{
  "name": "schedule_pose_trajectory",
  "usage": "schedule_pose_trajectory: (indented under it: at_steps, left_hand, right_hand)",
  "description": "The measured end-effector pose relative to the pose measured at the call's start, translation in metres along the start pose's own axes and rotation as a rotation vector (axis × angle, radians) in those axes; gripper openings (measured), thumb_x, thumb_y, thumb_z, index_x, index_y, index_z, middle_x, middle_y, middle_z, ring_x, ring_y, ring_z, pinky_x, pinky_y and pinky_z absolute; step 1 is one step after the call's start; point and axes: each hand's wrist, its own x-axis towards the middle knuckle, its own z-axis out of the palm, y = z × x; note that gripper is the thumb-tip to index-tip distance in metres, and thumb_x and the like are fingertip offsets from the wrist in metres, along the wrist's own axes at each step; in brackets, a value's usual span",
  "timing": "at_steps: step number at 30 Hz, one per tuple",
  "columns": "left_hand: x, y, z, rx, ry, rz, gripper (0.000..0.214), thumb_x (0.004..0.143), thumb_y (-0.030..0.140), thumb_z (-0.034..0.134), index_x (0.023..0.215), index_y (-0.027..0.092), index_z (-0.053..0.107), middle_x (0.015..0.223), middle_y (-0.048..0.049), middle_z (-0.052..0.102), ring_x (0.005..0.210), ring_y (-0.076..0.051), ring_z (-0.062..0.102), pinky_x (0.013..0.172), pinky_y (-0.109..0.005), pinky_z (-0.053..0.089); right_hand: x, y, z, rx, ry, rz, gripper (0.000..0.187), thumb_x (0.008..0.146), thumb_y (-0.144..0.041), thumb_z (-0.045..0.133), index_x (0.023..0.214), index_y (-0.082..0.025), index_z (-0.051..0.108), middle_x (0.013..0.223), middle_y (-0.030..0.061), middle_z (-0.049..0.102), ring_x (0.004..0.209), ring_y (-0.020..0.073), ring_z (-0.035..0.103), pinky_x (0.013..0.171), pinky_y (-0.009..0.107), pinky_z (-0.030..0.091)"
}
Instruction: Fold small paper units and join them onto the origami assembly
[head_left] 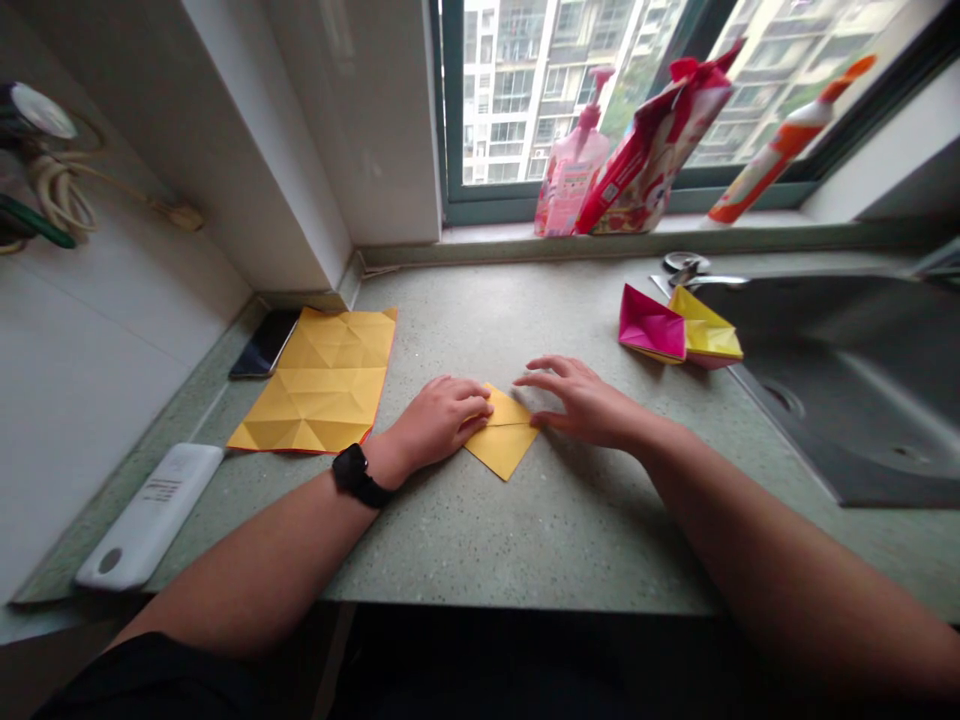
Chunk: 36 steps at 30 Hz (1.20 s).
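Note:
A small folded square of yellow paper (504,448) lies on the counter, turned so one corner points toward me. My left hand (441,420) rests on its left side, fingers together and pressing the paper down. At the right corner, the thumb of my right hand (581,400) touches the paper, while the other fingers are spread in the air above the counter. Left of my hands is a larger creased yellow sheet (322,375) with an orange underside showing along its edge. Two folded paper shapes, one magenta (651,322) and one yellow (703,328), sit beside the sink.
The speckled counter (525,560) meets a metal sink (862,400) on the right. A dark phone (264,345) and a white oblong device (150,515) lie on the left. On the windowsill stand a pink pump bottle (574,170), a red bag (656,150) and an orange-white bottle (780,150).

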Motion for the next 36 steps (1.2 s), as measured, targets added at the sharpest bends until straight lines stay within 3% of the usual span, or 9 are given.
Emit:
schedule_pose_trajectory:
  at_steps: [3,6,11,16,20,23,27,31,36]
  left_hand:
    - [0.001,0.007,0.000,0.033,0.021,-0.042,0.012,0.108,0.029,0.065,0.109,0.023,0.076,0.126,-0.0069,0.075,0.119,-0.027,0.067,0.114,-0.053,0.046]
    - [0.004,0.013,0.002,0.059,0.043,-0.087,0.012,0.105,0.033,0.068,0.106,0.023,0.075,0.122,-0.0079,0.074,0.115,-0.027,0.066,0.110,-0.052,0.048]
    - [0.003,0.013,0.004,0.027,0.054,-0.138,0.015,0.106,0.037,0.069,0.110,0.024,0.075,0.128,-0.0076,0.072,0.124,-0.029,0.064,0.120,-0.059,0.042]
    - [-0.008,-0.001,-0.003,-0.010,-0.068,-0.155,0.027,0.106,0.040,0.070,0.132,0.032,0.074,0.152,-0.0080,0.063,0.149,-0.036,0.051,0.128,-0.080,0.020]
    - [-0.020,-0.014,-0.008,0.023,-0.131,-0.202,0.055,0.104,0.044,0.073,0.156,0.035,0.058,0.169,-0.0118,0.049,0.162,-0.040,0.036,0.130,-0.079,0.019]
    - [-0.025,-0.019,-0.014,0.023,-0.158,-0.221,0.066,0.101,0.046,0.076,0.161,0.033,0.052,0.172,-0.0144,0.046,0.163,-0.041,0.036,0.131,-0.076,0.022]
    - [-0.023,-0.016,-0.024,-0.039,-0.161,-0.139,0.049,0.099,0.040,0.079,0.147,0.035,0.066,0.167,-0.0100,0.053,0.159,-0.037,0.043,0.130,-0.076,0.022]
    - [-0.017,-0.007,-0.027,-0.071,-0.136,-0.086,0.019,0.104,0.032,0.073,0.122,0.032,0.079,0.146,-0.0066,0.070,0.142,-0.031,0.060,0.129,-0.076,0.024]
    - [-0.015,-0.004,-0.020,-0.054,-0.100,-0.092,0.018,0.100,0.033,0.079,0.117,0.030,0.080,0.142,-0.0091,0.070,0.137,-0.031,0.062,0.127,-0.077,0.027]
  right_hand:
    - [0.004,-0.005,-0.004,0.059,0.074,-0.014,0.037,0.095,-0.032,0.079,0.132,-0.032,0.076,0.138,0.0122,0.069,0.130,0.0332,0.065,0.113,0.058,0.054]
    - [0.009,-0.017,0.004,0.034,0.145,-0.014,0.019,0.099,-0.037,0.075,0.117,-0.033,0.081,0.134,0.0112,0.071,0.127,0.0341,0.065,0.112,0.062,0.052]
    - [0.012,-0.031,0.025,-0.033,0.103,0.040,0.012,0.096,-0.040,0.080,0.106,-0.034,0.081,0.135,0.0104,0.070,0.128,0.0359,0.063,0.114,0.067,0.048]
    - [0.010,-0.031,0.029,-0.030,0.066,0.084,0.012,0.098,-0.041,0.079,0.108,-0.035,0.081,0.137,0.0105,0.068,0.131,0.0377,0.062,0.116,0.074,0.044]
    - [0.010,-0.030,0.028,-0.032,0.046,0.093,0.015,0.097,-0.041,0.079,0.111,-0.036,0.081,0.138,0.0107,0.068,0.132,0.0385,0.061,0.117,0.078,0.041]
    - [0.010,-0.031,0.028,-0.020,0.046,0.084,0.014,0.097,-0.041,0.079,0.110,-0.035,0.080,0.137,0.0101,0.068,0.130,0.0372,0.063,0.118,0.078,0.041]
    - [0.010,-0.031,0.028,0.003,0.052,0.077,0.014,0.097,-0.039,0.080,0.110,-0.034,0.078,0.134,0.0096,0.070,0.129,0.0361,0.064,0.118,0.078,0.041]
    - [0.009,-0.028,0.028,0.016,0.062,0.089,0.032,0.095,-0.038,0.082,0.126,-0.033,0.074,0.134,0.0112,0.071,0.127,0.0360,0.065,0.119,0.076,0.041]
    - [0.009,-0.025,0.027,0.003,0.079,0.091,0.028,0.100,-0.040,0.076,0.126,-0.032,0.075,0.134,0.0129,0.071,0.127,0.0359,0.065,0.120,0.076,0.040]
